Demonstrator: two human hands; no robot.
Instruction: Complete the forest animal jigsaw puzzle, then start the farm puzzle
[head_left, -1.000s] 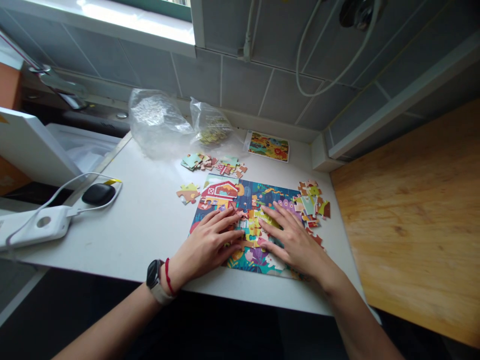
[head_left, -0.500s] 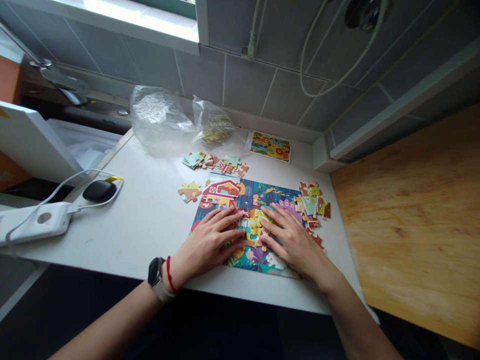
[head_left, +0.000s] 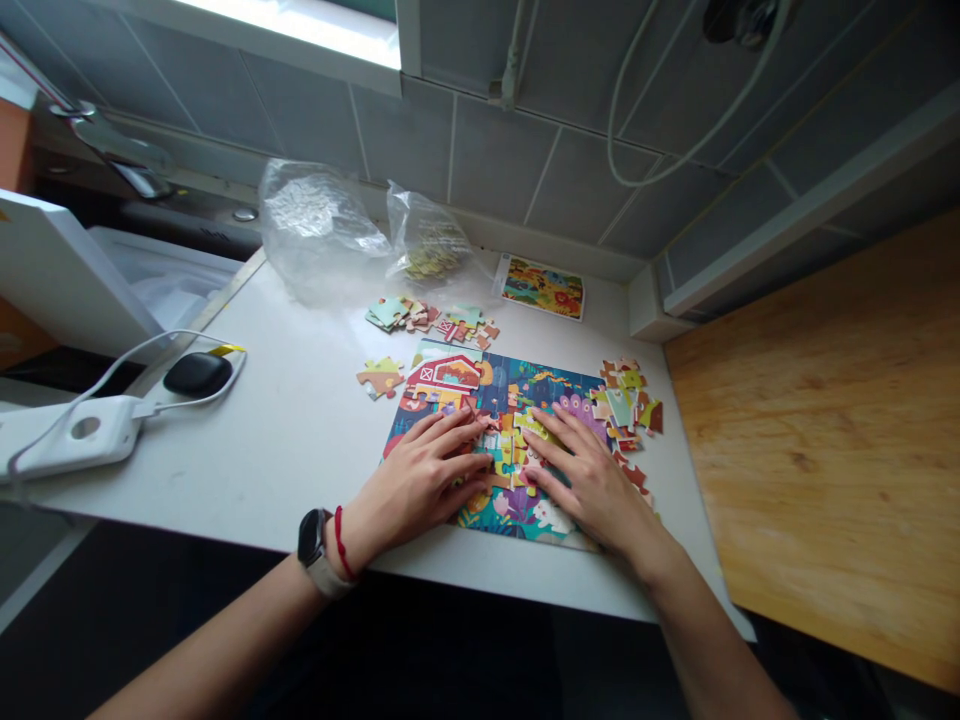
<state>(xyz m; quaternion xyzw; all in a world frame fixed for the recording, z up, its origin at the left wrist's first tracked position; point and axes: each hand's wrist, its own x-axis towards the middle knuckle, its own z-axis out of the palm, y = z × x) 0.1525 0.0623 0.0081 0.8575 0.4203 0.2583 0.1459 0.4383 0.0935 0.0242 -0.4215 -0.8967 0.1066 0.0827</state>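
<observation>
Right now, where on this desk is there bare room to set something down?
The bare white desk offers room between the white charger and the left hand. It is crowded around the jigsaw puzzle, with loose pieces beside the right hand.

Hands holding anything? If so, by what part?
Nothing looks gripped: the left hand and right hand lie flat, fingers spread, on the middle of the jigsaw puzzle.

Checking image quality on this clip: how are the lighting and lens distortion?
In the head view, the window blows out to white glare; the wide lens curves the lines of the wall tiles; the jigsaw puzzle stays fairly sharp.
</observation>
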